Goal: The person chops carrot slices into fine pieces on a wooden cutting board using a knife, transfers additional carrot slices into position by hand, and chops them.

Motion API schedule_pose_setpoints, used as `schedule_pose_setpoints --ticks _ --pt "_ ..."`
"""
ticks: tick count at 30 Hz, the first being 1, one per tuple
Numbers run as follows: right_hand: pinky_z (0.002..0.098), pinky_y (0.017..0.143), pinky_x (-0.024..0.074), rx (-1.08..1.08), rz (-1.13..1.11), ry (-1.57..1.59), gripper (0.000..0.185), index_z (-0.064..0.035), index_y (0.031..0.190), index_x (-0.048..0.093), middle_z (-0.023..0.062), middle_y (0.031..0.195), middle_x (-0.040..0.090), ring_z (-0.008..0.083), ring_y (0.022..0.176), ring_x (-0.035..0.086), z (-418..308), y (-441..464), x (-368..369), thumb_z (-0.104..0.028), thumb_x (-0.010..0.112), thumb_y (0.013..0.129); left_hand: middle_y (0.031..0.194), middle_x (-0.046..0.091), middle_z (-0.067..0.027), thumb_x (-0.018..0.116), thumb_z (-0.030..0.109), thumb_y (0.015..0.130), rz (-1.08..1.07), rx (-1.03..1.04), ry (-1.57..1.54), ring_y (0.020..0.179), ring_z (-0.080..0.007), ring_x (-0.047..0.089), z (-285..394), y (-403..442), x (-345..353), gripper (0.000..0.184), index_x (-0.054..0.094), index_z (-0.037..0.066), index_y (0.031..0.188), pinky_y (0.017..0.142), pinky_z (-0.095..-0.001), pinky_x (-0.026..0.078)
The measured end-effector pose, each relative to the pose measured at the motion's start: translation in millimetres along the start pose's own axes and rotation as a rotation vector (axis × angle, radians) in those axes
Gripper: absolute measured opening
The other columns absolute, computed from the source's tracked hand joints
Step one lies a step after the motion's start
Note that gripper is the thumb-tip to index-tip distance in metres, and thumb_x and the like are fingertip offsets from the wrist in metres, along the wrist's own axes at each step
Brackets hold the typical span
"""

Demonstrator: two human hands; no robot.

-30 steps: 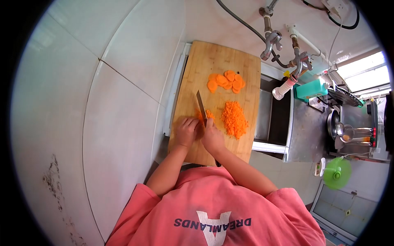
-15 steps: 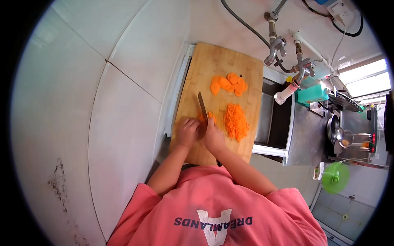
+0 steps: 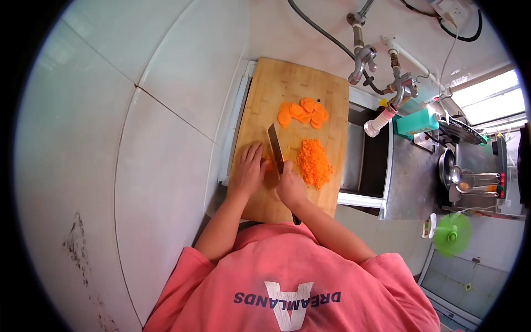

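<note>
On the wooden cutting board (image 3: pixel 298 83), my right hand (image 3: pixel 291 187) is closed on a knife (image 3: pixel 275 145), whose blade points away from me. My left hand (image 3: pixel 250 170) lies to the left of the blade, fingers extended over the board beside a few orange bits (image 3: pixel 269 162). Right of the knife is a heap of finely chopped carrot (image 3: pixel 314 163). Several round carrot slices (image 3: pixel 303 112) lie farther up the board. What is directly under my left palm is hidden.
Right of the board is a sink (image 3: pixel 354 149), with metal taps (image 3: pixel 363 60) above it. A teal container (image 3: pixel 417 122), a pan (image 3: pixel 446 167) and a green fan (image 3: pixel 452 234) are farther right. A tiled wall (image 3: pixel 166 160) rises close on the left.
My left hand has moved forward a little and its fingers have straightened from a curled pose. The knife blade has shifted slightly right and shows more of its flat side.
</note>
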State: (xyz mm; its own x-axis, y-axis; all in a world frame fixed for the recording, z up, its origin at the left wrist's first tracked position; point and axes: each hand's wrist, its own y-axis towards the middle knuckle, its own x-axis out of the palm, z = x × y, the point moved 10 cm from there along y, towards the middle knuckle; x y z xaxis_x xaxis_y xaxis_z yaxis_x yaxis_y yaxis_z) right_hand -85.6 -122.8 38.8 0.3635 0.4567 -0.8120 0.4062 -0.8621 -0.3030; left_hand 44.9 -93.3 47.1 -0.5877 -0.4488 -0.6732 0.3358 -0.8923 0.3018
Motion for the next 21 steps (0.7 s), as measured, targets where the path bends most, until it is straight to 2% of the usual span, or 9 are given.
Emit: schedule_pose_setpoints --ticks 2,6,8,11,17,21 --pt "0.0525 0.065 0.0475 -0.002 -0.015 -0.033 0.033 -0.0008 0.106 0.034 0.0288 0.083 0.060 0.0460 0.074 0.059 -2.5 -2.1 -0.4 -0.001 0.049 0.076 0.124 0.049 -0.0118 0.062 0.011 0.081 -0.150 0.072 0.173 0.118 -0.0284 0.043 3.7 3.7 11.9 0.040 0.052 0.005 0.119 0.097 -0.0404 0.035" --pt "0.0526 0.067 0.0474 -0.033 -0.003 0.007 0.035 -0.0008 0.106 0.035 0.0285 0.087 0.060 0.0461 0.077 0.059 -4.4 -2.1 -2.0 -0.001 0.051 0.074 0.121 0.051 -0.0094 0.067 0.015 0.076 -0.199 0.086 0.170 0.120 -0.0282 0.041 3.5 1.3 12.3 0.044 0.054 0.005 0.116 0.100 -0.0422 0.030" --pt "0.0520 0.068 0.0473 -0.027 -0.016 0.039 0.036 -0.0007 0.105 0.036 0.0282 0.089 0.059 0.0459 0.079 0.059 -4.7 -4.9 -3.1 0.000 0.052 0.072 0.119 0.051 -0.0091 0.073 0.016 0.069 -0.261 0.046 0.154 0.117 -0.0282 0.042 5.0 -1.6 11.4 0.052 0.055 0.006 0.116 0.099 -0.0411 0.032" --pt "0.0518 0.068 0.0470 -0.018 -0.028 0.050 0.037 -0.0004 0.104 0.037 0.0281 0.088 0.059 0.0458 0.079 0.058 -4.2 -7.3 -3.4 -0.002 0.054 0.072 0.115 0.053 -0.0091 0.076 0.012 0.063 -0.233 0.060 0.159 0.113 -0.0282 0.045 5.3 -3.7 8.7 0.053 0.057 0.006 0.113 0.097 -0.0400 0.036" --pt "0.0527 0.067 0.0457 -0.032 0.031 0.116 0.027 -0.0012 0.104 0.038 0.0282 0.089 0.059 0.0459 0.077 0.058 5.9 -9.9 0.5 -0.006 0.053 0.082 0.107 0.057 -0.0113 0.074 0.006 0.065 -0.123 -0.003 0.070 0.102 -0.0307 0.053 -3.7 -5.8 12.0 0.042 0.060 0.003 0.105 0.088 -0.0371 0.045" --pt "0.0529 0.066 0.0454 -0.029 0.029 0.097 0.022 -0.0021 0.104 0.038 0.0274 0.089 0.059 0.0459 0.077 0.058 0.3 -10.1 -5.0 -0.007 0.050 0.085 0.103 0.058 -0.0102 0.074 0.008 0.066 -0.109 -0.024 0.055 0.099 -0.0301 0.055 -6.6 -5.5 20.4 0.043 0.058 0.003 0.106 0.086 -0.0374 0.045"
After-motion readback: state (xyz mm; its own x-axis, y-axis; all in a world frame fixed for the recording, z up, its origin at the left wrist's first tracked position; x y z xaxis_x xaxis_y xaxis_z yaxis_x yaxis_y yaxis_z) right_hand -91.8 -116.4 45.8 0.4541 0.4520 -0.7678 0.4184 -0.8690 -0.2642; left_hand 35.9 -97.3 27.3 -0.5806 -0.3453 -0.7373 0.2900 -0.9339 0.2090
